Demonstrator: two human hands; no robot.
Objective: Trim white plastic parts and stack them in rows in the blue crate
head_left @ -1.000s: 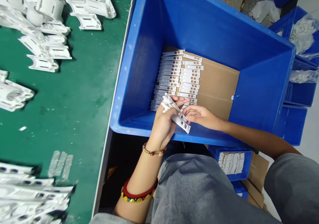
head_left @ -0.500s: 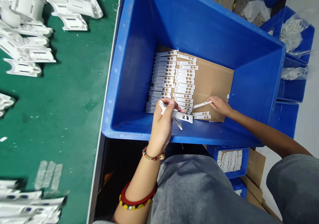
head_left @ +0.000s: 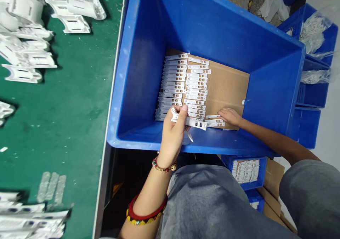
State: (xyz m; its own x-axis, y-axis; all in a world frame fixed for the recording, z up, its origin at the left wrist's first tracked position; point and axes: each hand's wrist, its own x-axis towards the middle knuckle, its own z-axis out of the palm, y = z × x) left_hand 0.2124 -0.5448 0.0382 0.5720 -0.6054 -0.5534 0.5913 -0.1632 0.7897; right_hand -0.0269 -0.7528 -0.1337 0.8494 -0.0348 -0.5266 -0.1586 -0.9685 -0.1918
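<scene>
right fingers (head_left: 222, 113) touch 1 strip (head_left: 211, 117) beside open cardboard (head_left: 230, 86).

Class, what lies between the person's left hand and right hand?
In the head view, the end of the held strip juts from the left hand; then come laid white strips on the cardboard, up to the right hand.

The left hand (head_left: 171, 136) holds white strips (head_left: 197, 123); the right hand (head_left: 231, 117) touches another strip (head_left: 212, 116) on cardboard (head_left: 228, 85).
</scene>
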